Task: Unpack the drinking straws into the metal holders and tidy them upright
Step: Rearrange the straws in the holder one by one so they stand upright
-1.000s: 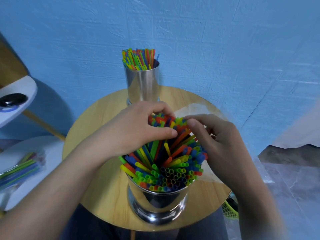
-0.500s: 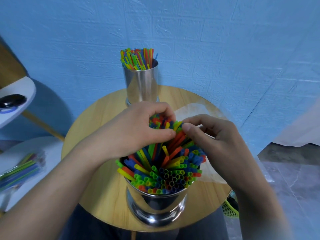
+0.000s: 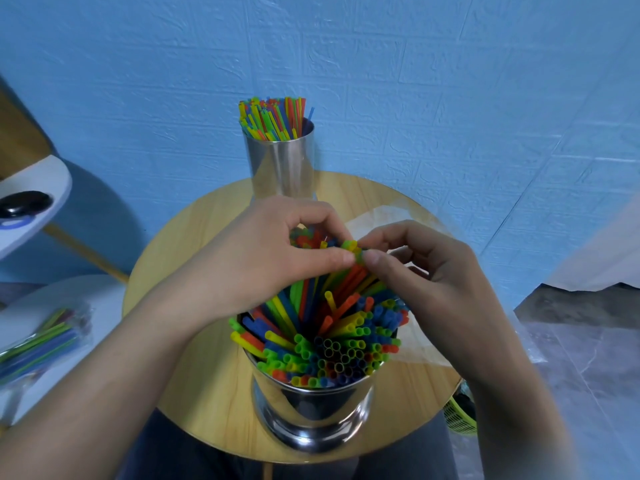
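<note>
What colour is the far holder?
Shiny silver; the far holder shows best in the head view.

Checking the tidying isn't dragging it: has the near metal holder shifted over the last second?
No. The near metal holder stands at the same spot, just inside the round wooden table's near rim.

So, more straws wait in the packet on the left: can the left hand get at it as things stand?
Probably yes, once it lets go: the left hand grips straws in the near holder, but the packet lies uncovered on the white surface, nothing between.
</note>
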Action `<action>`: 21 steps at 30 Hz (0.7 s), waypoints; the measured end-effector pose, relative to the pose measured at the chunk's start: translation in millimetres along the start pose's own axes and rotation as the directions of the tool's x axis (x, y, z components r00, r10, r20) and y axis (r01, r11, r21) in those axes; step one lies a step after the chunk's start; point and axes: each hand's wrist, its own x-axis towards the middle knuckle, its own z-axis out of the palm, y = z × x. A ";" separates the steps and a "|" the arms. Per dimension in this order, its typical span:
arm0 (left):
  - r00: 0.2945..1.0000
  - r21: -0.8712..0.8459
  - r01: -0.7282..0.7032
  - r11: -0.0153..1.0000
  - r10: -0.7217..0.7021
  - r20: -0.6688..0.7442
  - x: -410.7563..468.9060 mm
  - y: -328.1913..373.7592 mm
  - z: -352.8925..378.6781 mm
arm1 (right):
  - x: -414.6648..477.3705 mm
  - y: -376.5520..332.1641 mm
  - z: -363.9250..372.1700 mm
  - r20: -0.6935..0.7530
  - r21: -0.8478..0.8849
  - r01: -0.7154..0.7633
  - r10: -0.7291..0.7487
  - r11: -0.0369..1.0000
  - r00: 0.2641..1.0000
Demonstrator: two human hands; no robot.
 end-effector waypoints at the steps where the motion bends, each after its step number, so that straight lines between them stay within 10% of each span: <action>1: 1.000 -0.004 -0.012 1.000 0.012 -0.008 0.7 -0.5 -0.5 | -0.1 0.0 0.2 -0.001 -0.004 0.003 -0.003 1.000 1.000; 9: 0.988 -0.029 -0.134 0.991 0.132 -0.079 7.4 3.4 -5.8 | -1.8 0.7 0.5 -0.052 -0.054 0.039 -0.041 0.998 0.998; 21: 0.851 -0.663 -0.286 0.692 -0.135 -0.508 10.2 8.4 -25.2 | -2.4 -0.4 -1.2 -0.026 -0.082 0.026 -0.028 0.996 0.999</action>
